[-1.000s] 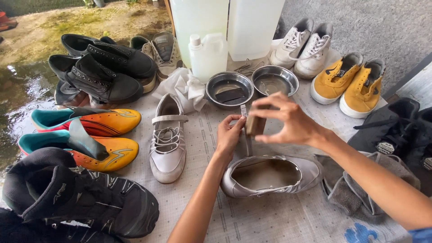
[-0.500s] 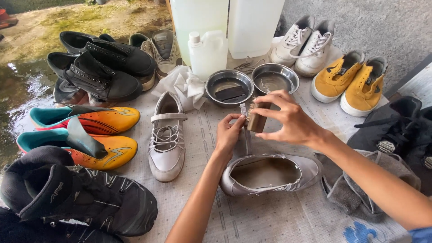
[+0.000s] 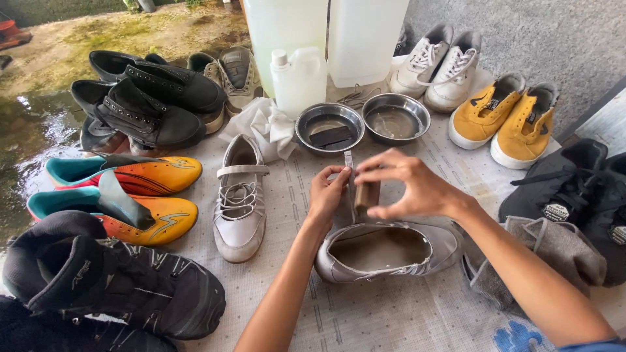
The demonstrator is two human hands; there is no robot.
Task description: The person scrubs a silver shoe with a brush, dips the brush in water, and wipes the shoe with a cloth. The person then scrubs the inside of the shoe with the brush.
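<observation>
Two hands meet just above a grey shoe [image 3: 385, 251] at near centre. Right hand [image 3: 407, 186] pinches a small brown block [image 3: 366, 195]; left hand [image 3: 328, 195] grips a thin stick [image 3: 349, 171], probably a brush handle, beside it. Shoe lies directly below both hands, long axis left–right, toe seemingly right, opening up. Its mate [image 3: 240, 199] stands left, axis near–far. Two steel bowls [image 3: 330, 126] sit farther off

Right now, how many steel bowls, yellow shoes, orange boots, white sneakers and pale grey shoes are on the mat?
Round steel bowls: 2
Yellow canvas slip-on shoes: 2
Orange and teal football boots: 2
White lace-up sneakers: 2
Pale grey leather shoes: 2
Total: 10
</observation>
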